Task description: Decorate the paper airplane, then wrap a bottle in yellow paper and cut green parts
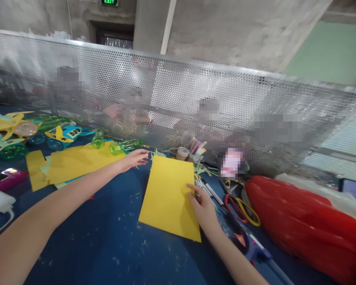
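A yellow sheet of paper [169, 198] is in front of me over the blue table. At its right edge my right hand [203, 204] holds it, with the index fingertip on the upper face; the fingers beneath are partly hidden. My left hand [133, 159] reaches forward, its fingers stretched out and holding nothing I can see. It is left of the sheet's far corner, close to some pale green paper scraps [157, 153]. Under and behind my left forearm lie more yellow sheets [77, 162].
Green plastic bottles [126, 146] and bottle planes [67, 134] stand at the back left. On the right are scissors [247, 211], a blue glue gun [252, 245], and a red plastic bag [302, 225]. A perforated metal screen [178, 91] borders the far side.
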`<state>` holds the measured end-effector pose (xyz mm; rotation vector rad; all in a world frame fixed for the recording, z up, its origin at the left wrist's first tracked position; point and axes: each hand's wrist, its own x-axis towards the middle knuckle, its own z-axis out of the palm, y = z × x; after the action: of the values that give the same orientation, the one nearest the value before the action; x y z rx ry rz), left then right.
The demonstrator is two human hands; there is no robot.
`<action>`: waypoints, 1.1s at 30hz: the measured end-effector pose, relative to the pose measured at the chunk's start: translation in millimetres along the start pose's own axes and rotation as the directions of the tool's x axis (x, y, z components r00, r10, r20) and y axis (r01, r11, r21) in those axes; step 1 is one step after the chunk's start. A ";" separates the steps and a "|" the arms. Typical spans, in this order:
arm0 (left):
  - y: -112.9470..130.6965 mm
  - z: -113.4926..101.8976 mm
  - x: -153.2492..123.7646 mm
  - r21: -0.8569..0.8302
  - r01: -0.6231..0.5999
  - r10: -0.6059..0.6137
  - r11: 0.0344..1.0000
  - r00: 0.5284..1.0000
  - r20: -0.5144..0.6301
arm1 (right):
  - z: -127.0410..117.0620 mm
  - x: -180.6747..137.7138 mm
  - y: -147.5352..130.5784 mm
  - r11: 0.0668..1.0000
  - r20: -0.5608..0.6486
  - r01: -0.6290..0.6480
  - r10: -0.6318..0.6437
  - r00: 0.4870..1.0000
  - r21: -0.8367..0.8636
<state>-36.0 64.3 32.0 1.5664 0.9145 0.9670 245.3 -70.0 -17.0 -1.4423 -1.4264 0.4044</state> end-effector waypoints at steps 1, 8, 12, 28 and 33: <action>-0.3 1.7 -0.1 0.039 -0.032 0.033 0.999 0.999 -0.032 | 0.5 0.6 2.4 1.000 -0.004 -0.004 0.004 1.000 -0.006; 14.4 27.3 -5.3 0.414 -0.389 0.383 0.823 0.918 0.103 | -0.7 3.2 11.0 0.998 -0.031 0.006 -0.008 0.999 -0.063; 18.7 44.4 3.0 0.655 -0.550 0.410 0.519 0.832 0.374 | -4.1 5.4 12.9 0.994 -0.047 0.021 -0.026 0.999 -0.104; 25.0 74.9 27.1 0.830 -0.497 0.103 0.251 0.867 0.488 | 4.2 -0.8 12.2 0.954 -0.013 0.119 -0.127 0.992 -0.276; 33.0 85.8 32.4 0.815 -0.463 0.072 0.348 0.880 0.470 | 7.5 -5.6 11.6 0.931 0.011 0.171 -0.177 0.984 -0.324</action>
<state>58.0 56.5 56.4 2.8497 0.9801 0.2543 244.2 -69.2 -31.8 -1.5553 -1.6463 0.0432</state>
